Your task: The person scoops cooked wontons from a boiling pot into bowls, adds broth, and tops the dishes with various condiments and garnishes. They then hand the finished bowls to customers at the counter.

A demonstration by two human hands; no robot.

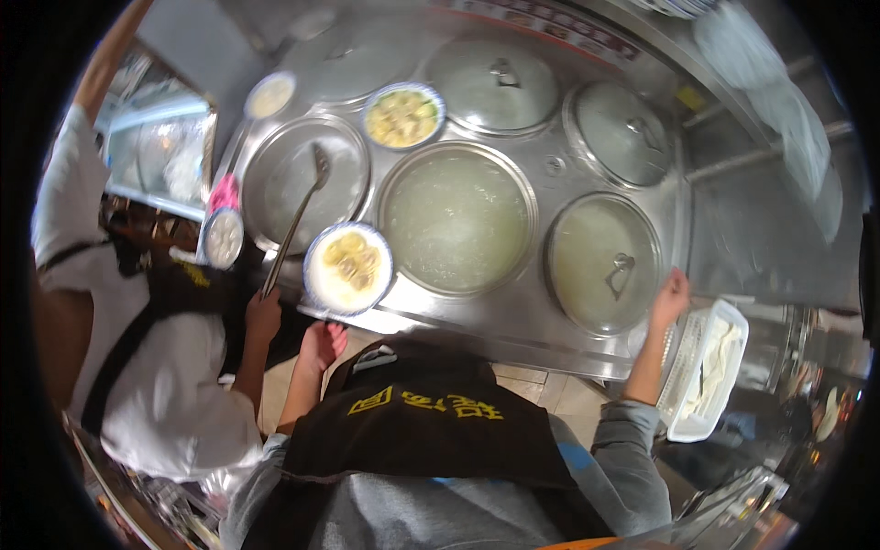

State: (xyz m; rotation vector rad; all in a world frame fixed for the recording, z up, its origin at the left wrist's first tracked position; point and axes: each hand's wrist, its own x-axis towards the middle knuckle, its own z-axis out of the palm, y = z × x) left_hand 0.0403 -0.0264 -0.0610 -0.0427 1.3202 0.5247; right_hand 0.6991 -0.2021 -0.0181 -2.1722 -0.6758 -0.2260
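Observation:
My left hand [323, 347] is palm up with fingers loosely bent, just below a blue-rimmed bowl [348, 269] of dumplings in white broth. It appears to hold nothing and looks apart from the bowl. My right hand [670, 295] is at the right edge of the steel counter [481, 330], beside a lidded pot [599, 268]. Blur hides whether its curled fingers hold anything. Between my hands is an uncovered round pot [457, 220] of cloudy, pale liquid.
At left, a co-worker's hand [264, 316] grips a long-handled ladle [295, 223] over another open pot [268, 185]. A second dumpling bowl [404, 117] stands farther back. Lidded pots [495, 86] line the rear. A white plastic basket [711, 375] holding a pale cloth is at right.

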